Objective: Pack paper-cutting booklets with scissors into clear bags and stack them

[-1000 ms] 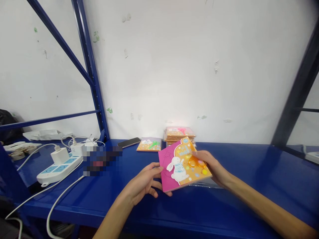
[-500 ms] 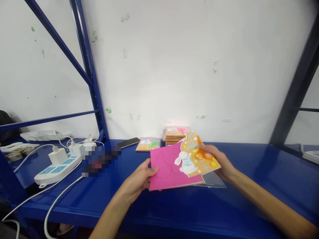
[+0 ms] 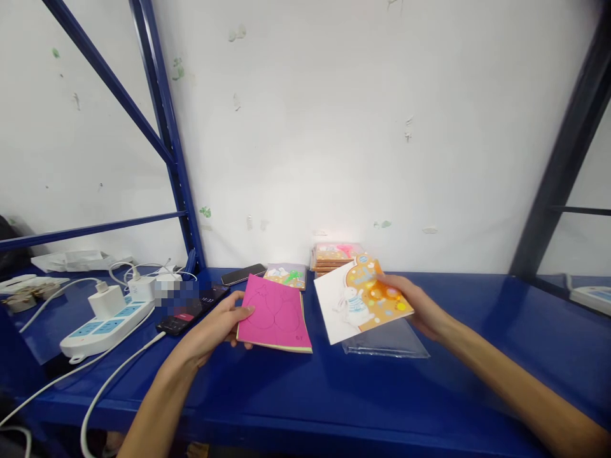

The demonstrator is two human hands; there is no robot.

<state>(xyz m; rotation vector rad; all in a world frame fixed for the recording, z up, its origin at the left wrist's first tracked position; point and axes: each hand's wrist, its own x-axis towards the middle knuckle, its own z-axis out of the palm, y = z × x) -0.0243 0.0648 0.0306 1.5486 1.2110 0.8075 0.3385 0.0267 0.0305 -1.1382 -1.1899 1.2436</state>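
My left hand [image 3: 225, 321] is closed on a small stack of coloured paper sheets [image 3: 274, 315], thumb on top. The top sheet is magenta with thin printed outlines, and pale yellow-green edges show beneath it. My right hand [image 3: 415, 302] grips a square card [image 3: 334, 312] by its right side. That card has a white left part and an orange right part with a white rabbit picture; a shiny orange item lies on it by my fingertips. Just under the card, a clear plastic sleeve [image 3: 389, 340] rests on the blue table [image 3: 286, 394].
Behind my hands stand a pile of packaged card sets [image 3: 334, 253] and one single package [image 3: 286, 275] with a green item. To the left lie a dark phone [image 3: 243, 274], a lit phone [image 3: 193, 312] on a cable, and a white power strip [image 3: 107, 327] with chargers.
My left hand has moved left with the magenta-topped sheets, apart from the rabbit card. The card's white part and the sleeve below it are now exposed.
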